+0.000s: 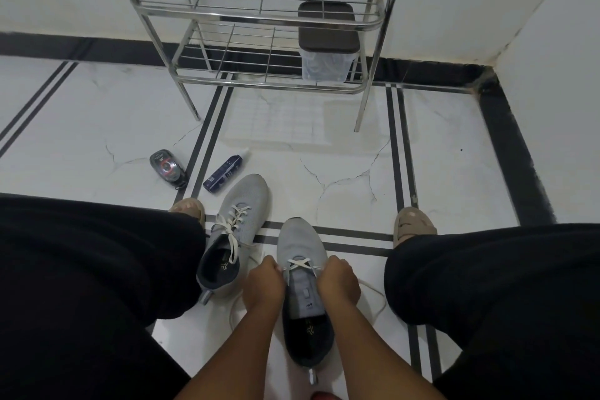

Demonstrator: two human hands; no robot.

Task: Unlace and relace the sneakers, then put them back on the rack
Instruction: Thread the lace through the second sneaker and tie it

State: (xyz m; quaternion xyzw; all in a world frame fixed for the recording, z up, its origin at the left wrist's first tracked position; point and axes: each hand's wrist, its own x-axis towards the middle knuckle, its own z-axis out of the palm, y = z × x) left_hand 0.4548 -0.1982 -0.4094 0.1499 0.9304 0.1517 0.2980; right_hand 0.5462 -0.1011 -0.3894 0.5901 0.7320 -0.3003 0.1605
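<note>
- Person seated, both legs in black trousers, a foot in a tan slipper on each side, 2 grey knit sneakers on the white tiled floor (454, 146) between them.
- Right-hand sneaker (300, 247): toe pointing away, only the lowest eyelets carry the white lace (300, 264), which crosses once; loose lace ends trail onto the floor on both sides.
- Left hand (263, 282): grip closed, fingers pinching the lace at the sneaker's left edge.
- Right hand (339, 279): grip closed, fingers pinching the lace at the right edge.
- Left-hand sneaker (242, 204): laced, lying angled just beside the left slipper.
- Steel 2-tier shoe rack (259, 14) against the wall, well apart from the sneakers; a clear container with dark lid (326, 49) on its lower tier.
- Shoe-polish applicator (167, 169) and blue spray bottle (224, 174) lying on the floor near the left-hand sneaker.
</note>
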